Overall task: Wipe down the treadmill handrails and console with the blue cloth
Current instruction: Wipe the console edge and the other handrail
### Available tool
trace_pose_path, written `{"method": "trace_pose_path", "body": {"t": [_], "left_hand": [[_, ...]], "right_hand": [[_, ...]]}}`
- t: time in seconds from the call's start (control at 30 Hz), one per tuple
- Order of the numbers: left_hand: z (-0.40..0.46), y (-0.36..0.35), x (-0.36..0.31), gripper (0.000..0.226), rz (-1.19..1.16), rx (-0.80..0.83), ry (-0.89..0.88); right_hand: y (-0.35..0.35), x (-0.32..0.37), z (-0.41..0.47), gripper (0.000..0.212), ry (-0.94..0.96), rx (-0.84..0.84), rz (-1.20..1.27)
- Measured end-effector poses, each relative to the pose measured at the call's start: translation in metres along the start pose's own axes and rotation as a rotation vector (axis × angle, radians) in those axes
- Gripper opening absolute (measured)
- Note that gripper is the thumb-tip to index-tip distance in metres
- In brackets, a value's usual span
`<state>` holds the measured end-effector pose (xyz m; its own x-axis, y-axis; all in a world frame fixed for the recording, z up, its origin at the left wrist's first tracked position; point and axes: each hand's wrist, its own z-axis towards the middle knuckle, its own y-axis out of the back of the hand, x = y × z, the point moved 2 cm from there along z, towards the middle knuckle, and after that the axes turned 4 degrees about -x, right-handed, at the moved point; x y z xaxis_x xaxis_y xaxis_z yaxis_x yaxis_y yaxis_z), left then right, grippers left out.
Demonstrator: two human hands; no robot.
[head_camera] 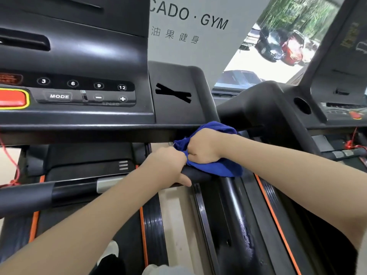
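My right hand (202,147) grips the bunched blue cloth (218,165), pressed onto the right end of the handrail (198,175). My left hand (168,165) is wrapped bare around the same bar, touching the cloth's left edge. The bar's long axis runs left-right before me, so unwiped rail lies leftward under my left grip. The console (79,92) sits above, beyond the cloth.

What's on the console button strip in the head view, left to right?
Red button → MODE button → minus button → plus button → black X mark.
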<state>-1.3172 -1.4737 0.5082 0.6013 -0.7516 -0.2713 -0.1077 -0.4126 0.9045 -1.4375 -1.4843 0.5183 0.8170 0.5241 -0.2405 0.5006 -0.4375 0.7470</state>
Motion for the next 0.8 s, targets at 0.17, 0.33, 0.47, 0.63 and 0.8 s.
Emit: {"method": "trace_pose_path", "body": {"t": [0.17,0.33,0.47,0.63,0.8], "left_hand": [[-0.001,-0.002,-0.002,0.051,-0.035,0.013,0.052],[-0.009,-0.001,-0.008,0.044,-0.052,-0.035,0.085],[-0.016,-0.002,-0.013,0.039,-0.053,-0.109,0.119],[-0.021,-0.005,-0.025,0.054,-0.021,-0.193,0.046],[-0.014,-0.014,-0.036,0.042,0.137,-0.276,0.071]], "right_hand": [[-0.006,0.001,-0.006,0.041,-0.003,-0.140,0.048],[-0.039,-0.004,-0.048,0.039,0.011,-0.660,0.314],[-0.079,0.007,-0.088,0.054,-0.067,-0.742,0.686],[-0.099,0.020,-0.094,0.062,-0.297,-0.727,1.055],[-0.084,-0.006,-0.069,0.060,-0.481,-0.741,1.552]]}}
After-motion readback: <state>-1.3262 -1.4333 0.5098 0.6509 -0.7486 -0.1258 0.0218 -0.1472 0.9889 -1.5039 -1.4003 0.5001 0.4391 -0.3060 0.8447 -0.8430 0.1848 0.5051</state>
